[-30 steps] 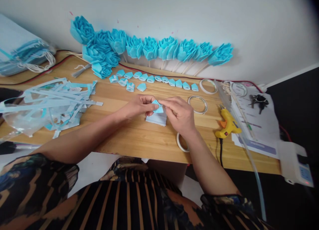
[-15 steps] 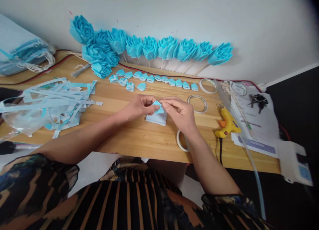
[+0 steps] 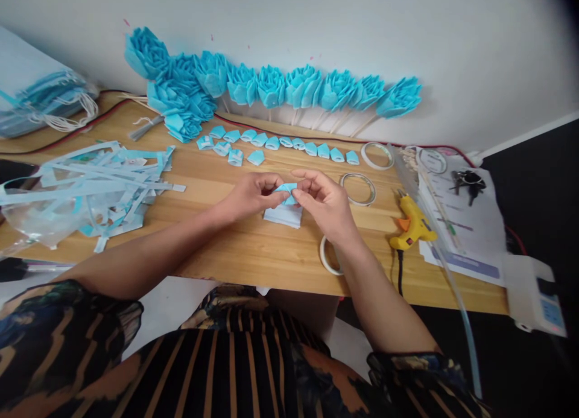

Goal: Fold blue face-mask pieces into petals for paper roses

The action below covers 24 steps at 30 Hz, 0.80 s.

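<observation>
Between my two hands is a small folded blue fabric petal (image 3: 287,192), pinched from both sides. My left hand (image 3: 256,195) grips its left edge between thumb and fingers. On the other side, my right hand (image 3: 325,204) pinches the right edge with thumb and forefinger, the other fingers curled. Just beneath lies a stack of pale fabric pieces (image 3: 283,216), partly hidden by the hands. Several finished blue petals (image 3: 256,158) lie in rows beyond my hands.
Blue fabric flowers (image 3: 304,86) on sticks lean along the wall. Cut strips (image 3: 117,177) are heaped at left. Tape rolls (image 3: 358,189), a yellow glue gun (image 3: 411,222) with its cord, papers (image 3: 474,225) and keys (image 3: 468,183) are at right. A white power socket (image 3: 536,294) sits at the table's right corner.
My right fingers have lifted and shifted on the petal's right side. The petal's upper right corner now looks folded over into a wider, flatter shape. My left hand has barely moved.
</observation>
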Each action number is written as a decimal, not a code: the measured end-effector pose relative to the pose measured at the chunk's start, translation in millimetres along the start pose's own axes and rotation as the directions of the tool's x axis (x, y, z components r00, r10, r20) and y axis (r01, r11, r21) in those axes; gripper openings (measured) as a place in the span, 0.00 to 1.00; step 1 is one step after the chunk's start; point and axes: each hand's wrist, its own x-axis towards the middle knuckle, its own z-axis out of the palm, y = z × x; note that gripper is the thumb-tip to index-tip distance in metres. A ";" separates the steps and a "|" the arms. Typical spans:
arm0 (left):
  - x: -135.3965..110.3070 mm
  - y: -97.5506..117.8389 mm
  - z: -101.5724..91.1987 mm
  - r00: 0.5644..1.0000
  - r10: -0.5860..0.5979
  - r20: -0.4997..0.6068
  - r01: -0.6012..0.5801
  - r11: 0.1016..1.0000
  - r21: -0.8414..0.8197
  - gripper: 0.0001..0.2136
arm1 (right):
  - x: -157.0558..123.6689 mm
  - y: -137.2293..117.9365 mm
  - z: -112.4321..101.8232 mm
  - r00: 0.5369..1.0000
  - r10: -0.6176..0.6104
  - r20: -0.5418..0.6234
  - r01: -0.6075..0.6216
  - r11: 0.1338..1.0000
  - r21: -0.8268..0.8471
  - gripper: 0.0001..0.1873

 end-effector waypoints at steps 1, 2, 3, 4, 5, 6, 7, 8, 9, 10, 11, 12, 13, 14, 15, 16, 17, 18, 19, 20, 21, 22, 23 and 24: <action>-0.2 0.3 -0.1 1.000 -0.007 0.006 0.008 1.000 -0.007 0.14 | -0.2 0.1 0.2 1.000 0.003 -0.003 -0.003 1.000 0.006 0.16; -0.3 0.6 -0.4 1.000 -0.017 0.012 0.017 1.000 -0.015 0.14 | -0.4 0.1 0.6 1.000 -0.001 -0.011 0.001 1.000 0.004 0.17; -0.4 0.9 -0.7 1.000 -0.026 0.017 0.027 0.999 -0.022 0.14 | -0.8 0.2 1.0 1.000 -0.009 -0.021 0.009 1.000 -0.003 0.17; -0.3 1.0 -1.1 0.999 -0.036 0.016 0.036 0.999 -0.028 0.15 | -1.1 0.3 1.5 0.999 -0.019 -0.029 0.019 1.000 -0.012 0.17; -0.2 1.0 -1.5 0.999 -0.043 0.010 0.043 0.998 -0.034 0.15 | -1.5 0.4 2.0 0.999 -0.030 -0.035 0.029 0.999 -0.020 0.16; 0.1 0.8 -1.7 0.999 -0.047 0.003 0.047 0.998 -0.041 0.15 | -1.9 0.6 2.6 0.998 -0.041 -0.039 0.040 0.999 -0.027 0.16; 0.3 0.5 -1.7 0.999 -0.049 -0.003 0.049 0.998 -0.049 0.15 | -2.2 0.7 3.1 0.998 -0.050 -0.041 0.049 0.998 -0.034 0.16; 0.6 0.2 -1.6 0.999 -0.048 -0.007 0.048 0.997 -0.057 0.15 | -2.5 0.9 3.6 0.997 -0.057 -0.043 0.055 0.998 -0.042 0.16; 0.8 -0.3 -1.3 0.999 -0.047 -0.008 0.046 0.997 -0.063 0.15 | -2.7 1.1 4.0 0.997 -0.061 -0.044 0.059 0.997 -0.050 0.16; 1.0 -0.8 -1.0 0.999 -0.045 -0.005 0.045 0.997 -0.068 0.15 | -2.9 1.4 4.2 0.997 -0.062 -0.045 0.059 0.997 -0.058 0.16; 1.2 -1.3 -0.7 0.999 -0.044 -0.003 0.043 0.997 -0.070 0.14 | -3.0 1.6 4.3 0.997 -0.060 -0.046 0.057 0.996 -0.065 0.16; 1.4 -2.0 -0.5 0.999 -0.041 -0.003 0.041 0.997 -0.071 0.14 | -3.0 1.9 4.2 0.997 -0.057 -0.046 0.054 0.996 -0.071 0.16; 1.5 -2.7 -0.3 0.999 -0.038 -0.005 0.037 0.997 -0.071 0.14 | -3.0 2.1 3.9 0.997 -0.054 -0.046 0.051 0.996 -0.077 0.16; 1.6 -3.3 -0.3 0.999 -0.033 -0.008 0.033 0.997 -0.069 0.14 | -2.9 2.3 3.5 0.998 -0.053 -0.045 0.049 0.995 -0.082 0.16; 1.8 -3.9 -0.3 1.000 -0.029 -0.012 0.028 0.997 -0.066 0.13 | -2.9 2.5 2.9 0.998 -0.052 -0.042 0.049 0.995 -0.084 0.16; 1.9 -4.3 -0.4 1.000 -0.024 -0.018 0.022 0.998 -0.064 0.13 | -2.8 2.6 2.4 0.998 -0.053 -0.037 0.050 0.995 -0.082 0.16; 2.1 -4.3 -0.5 1.000 -0.018 -0.024 0.017 0.998 -0.062 0.13 | -2.8 2.7 1.8 0.998 -0.056 -0.032 0.053 0.996 -0.075 0.15; 2.2 -4.0 -0.6 0.999 -0.013 -0.032 0.011 0.998 -0.062 0.13 | -2.7 2.6 1.3 0.998 -0.059 -0.025 0.057 0.996 -0.065 0.15; 2.4 -3.4 -0.7 0.999 -0.007 -0.044 0.004 0.998 -0.064 0.13 | -2.6 2.4 0.9 0.998 -0.063 -0.021 0.062 0.997 -0.053 0.15; 2.6 -2.4 -0.7 0.998 -0.001 -0.058 -0.003 0.998 -0.069 0.13 | -2.4 2.0 0.7 0.998 -0.066 -0.020 0.065 0.997 -0.043 0.15; 2.9 -1.3 -0.8 0.997 0.002 -0.073 -0.008 0.997 -0.074 0.13 | -2.3 1.5 0.5 0.998 -0.066 -0.023 0.065 0.997 -0.038 0.15; 3.1 -0.2 -0.8 0.996 0.003 -0.089 -0.010 0.997 -0.079 0.13 | -2.0 0.9 0.5 0.998 -0.062 -0.030 0.061 0.997 -0.036 0.15; 3.4 0.8 -0.9 0.995 0.002 -0.104 -0.011 0.996 -0.083 0.13 | -1.8 0.3 0.6 0.998 -0.054 -0.039 0.053 0.998 -0.037 0.14; 3.6 1.6 -1.0 0.993 -0.001 -0.115 -0.009 0.996 -0.087 0.13 | -1.6 -0.2 0.8 0.998 -0.044 -0.048 0.043 0.998 -0.039 0.13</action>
